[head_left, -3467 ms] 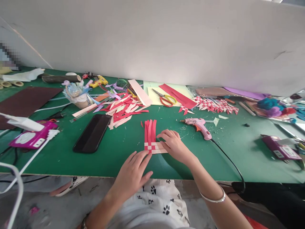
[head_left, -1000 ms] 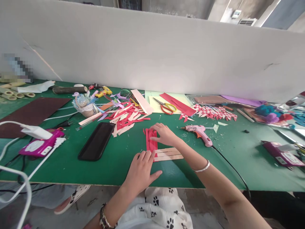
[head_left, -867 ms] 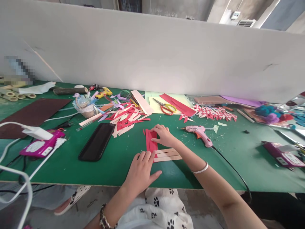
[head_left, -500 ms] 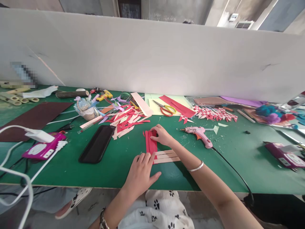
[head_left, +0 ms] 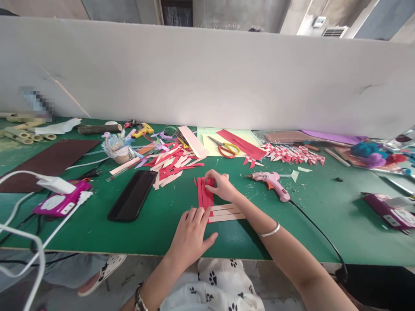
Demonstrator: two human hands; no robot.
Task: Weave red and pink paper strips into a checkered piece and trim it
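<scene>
Red paper strips [head_left: 203,194] stand upright from me on the green table, side by side. Pale pink strips [head_left: 228,212] run off to the right from their lower end. My left hand [head_left: 194,231] lies flat with fingers spread, its fingertips on the lower end of the red strips. My right hand [head_left: 218,183] is closed at the upper end of the rightmost red strip, thumb and forefinger pinching it. Part of the pale strips is hidden under my right forearm.
A black phone [head_left: 132,196] lies left of the strips, a pink glue gun [head_left: 272,183] right. Behind are a pile of cut strips [head_left: 171,162], scissors [head_left: 227,147] and woven checked pieces [head_left: 292,153]. Purple power strips [head_left: 63,201] sit at both sides.
The right hand has shifted very slightly at the top of the red strips. My left hand has stayed in place. The view has moved a little.
</scene>
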